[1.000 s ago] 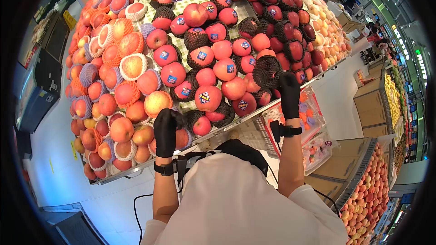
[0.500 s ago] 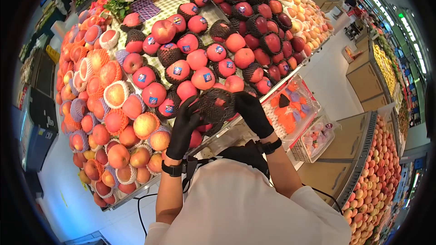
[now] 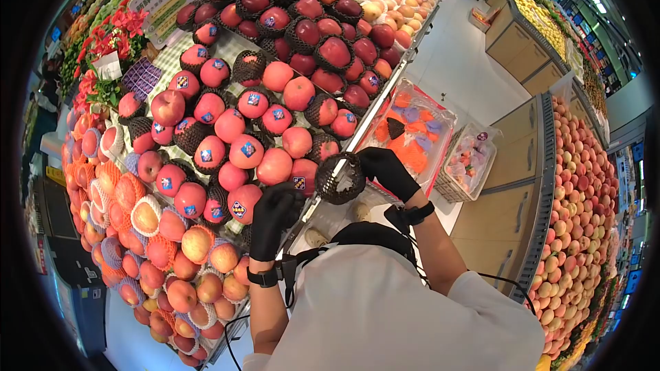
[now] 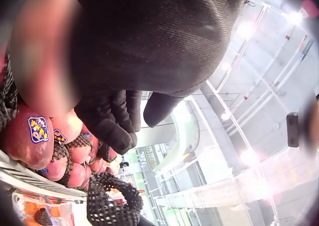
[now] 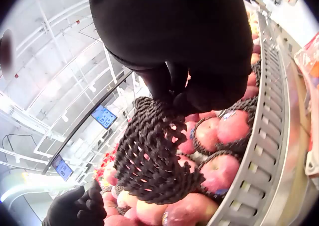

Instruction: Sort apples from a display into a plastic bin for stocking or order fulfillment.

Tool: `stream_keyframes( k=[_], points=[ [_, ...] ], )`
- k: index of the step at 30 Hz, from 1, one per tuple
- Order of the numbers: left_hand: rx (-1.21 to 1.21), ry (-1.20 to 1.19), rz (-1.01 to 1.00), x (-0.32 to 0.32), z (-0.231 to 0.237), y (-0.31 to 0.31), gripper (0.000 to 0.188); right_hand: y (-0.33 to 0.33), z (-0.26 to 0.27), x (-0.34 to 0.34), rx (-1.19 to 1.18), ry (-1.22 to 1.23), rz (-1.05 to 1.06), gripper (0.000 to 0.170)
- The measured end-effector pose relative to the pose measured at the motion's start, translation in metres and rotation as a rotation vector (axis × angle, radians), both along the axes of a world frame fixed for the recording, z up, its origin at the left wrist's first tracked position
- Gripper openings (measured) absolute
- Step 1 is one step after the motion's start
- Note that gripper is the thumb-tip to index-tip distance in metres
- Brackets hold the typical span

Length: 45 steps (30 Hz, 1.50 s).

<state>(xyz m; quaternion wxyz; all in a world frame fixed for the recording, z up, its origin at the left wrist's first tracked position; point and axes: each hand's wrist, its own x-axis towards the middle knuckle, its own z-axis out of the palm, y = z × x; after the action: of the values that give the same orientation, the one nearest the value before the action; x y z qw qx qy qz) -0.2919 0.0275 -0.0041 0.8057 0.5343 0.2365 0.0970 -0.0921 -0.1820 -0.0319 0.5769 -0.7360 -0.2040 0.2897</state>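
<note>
Both hands wear black gloves: the right hand (image 3: pixel 388 170) pinches a black foam net sleeve (image 3: pixel 328 185) by its edge, while the left hand (image 3: pixel 276 209) is free, fingers loosely bent and the thumb standing apart from them. That sleeve hangs between the two hands, near the metal rail (image 3: pixel 376 111) along the fruit stand, its mouth stretched round and light showing through the mesh. Just beside the left hand sits a stickered red apple (image 3: pixel 244 199); whether glove and fruit touch, I can't tell. Further in, red apples with blue stickers (image 3: pixel 247 151) crowd together, several wearing black nets, with darker red apples (image 3: pixel 335 53) heaped behind them. Outside the rail, near the right hand, a plastic-lined crate (image 3: pixel 445 139) holds orange and purple nets, and a pale basket (image 3: pixel 448 187) stands next to it. Red-flowered plants (image 3: pixel 127 22) fill the far corner, beside a printed sign (image 3: pixel 172 3).
</note>
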Motion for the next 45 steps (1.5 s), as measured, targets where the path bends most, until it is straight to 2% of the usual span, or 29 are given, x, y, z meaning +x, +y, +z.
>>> stream_keyframes(
  k=[4,7,9,12,16,20,22,26,29,33,37,45],
  points=[
    [0.132,0.032,-0.01,0.021,0.002,-0.011,0.023,-0.04,-0.008,0.037,0.002,0.033,-0.06,0.024],
    [-0.037,0.025,-0.019,0.036,-0.01,-0.022,0.023,-0.071,-0.011,0.065,-0.051,0.076,-0.158,0.024],
    [0.011,0.058,-0.015,0.047,-0.006,-0.033,0.024,-0.095,-0.027,0.088,-0.046,0.108,-0.262,0.024],
    [0.057,0.05,-0.004,0.067,-0.009,-0.048,0.024,-0.13,-0.046,0.123,0.09,0.151,-0.528,0.02],
    [0.144,0.086,0.002,0.091,0.005,-0.074,0.023,-0.168,-0.077,0.164,0.253,0.131,-0.72,0.041],
    [0.14,0.123,0.003,0.11,-0.004,-0.092,0.023,-0.19,-0.091,0.189,0.171,0.25,-0.605,0.038],
    [0.143,0.144,0.012,0.118,0.003,-0.104,0.025,-0.196,-0.102,0.197,0.205,0.283,-0.546,0.033],
    [0.17,0.193,0.007,0.131,0.006,-0.121,0.024,-0.193,-0.114,0.21,0.179,0.379,-0.342,0.031],
    [0.165,0.224,0.048,0.132,0.007,-0.129,0.024,-0.182,-0.113,0.213,0.139,0.355,-0.217,0.032],
    [0.138,0.216,0.132,0.125,0.004,-0.133,0.026,-0.16,-0.1,0.218,0.044,0.365,-0.111,0.032],
    [0.16,0.223,0.181,0.11,-0.001,-0.133,0.025,-0.137,-0.106,0.225,0.073,0.397,0.016,0.028],
    [0.165,0.25,0.316,0.064,0.001,-0.119,0.023,-0.083,-0.108,0.207,0.079,0.396,0.118,0.026]
  ],
)
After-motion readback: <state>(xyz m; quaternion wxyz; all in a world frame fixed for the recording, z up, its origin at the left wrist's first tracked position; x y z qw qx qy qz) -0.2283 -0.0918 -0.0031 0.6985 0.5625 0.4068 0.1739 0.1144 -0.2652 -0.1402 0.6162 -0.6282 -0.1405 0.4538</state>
